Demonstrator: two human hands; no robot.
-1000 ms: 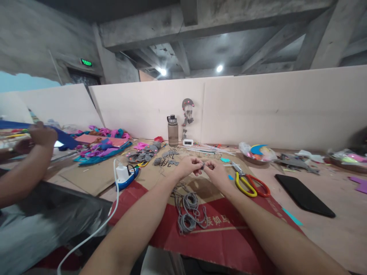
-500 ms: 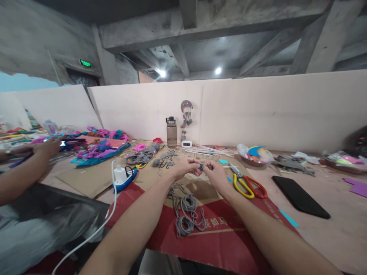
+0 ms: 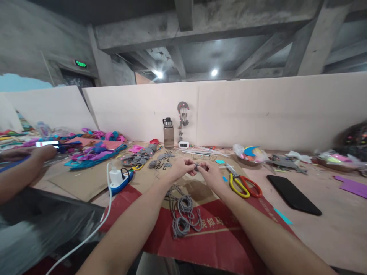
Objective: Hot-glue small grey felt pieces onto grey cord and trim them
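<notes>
Pinching a small grey pc [image 3: 196,167] btwn them, L hand [image 3: 183,170] & R hand [image 3: 210,173] are both closed on it, above the cardboard [image 3: 212,248], well in from its near edge. Grey cord [image 3: 185,205] lies coiled nr that edge. Scissors [image 3: 239,186] by cardboard's right edge; blk phone [image 3: 294,194] on desk [image 3: 338,236] beyond; bottle [image 3: 169,134] nr desk's far edge.

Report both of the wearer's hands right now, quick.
Left hand: closed, fingertips pinching a small gray piece, too small to identify.
Right hand: closed, pinching the same piece from its other side.
</notes>
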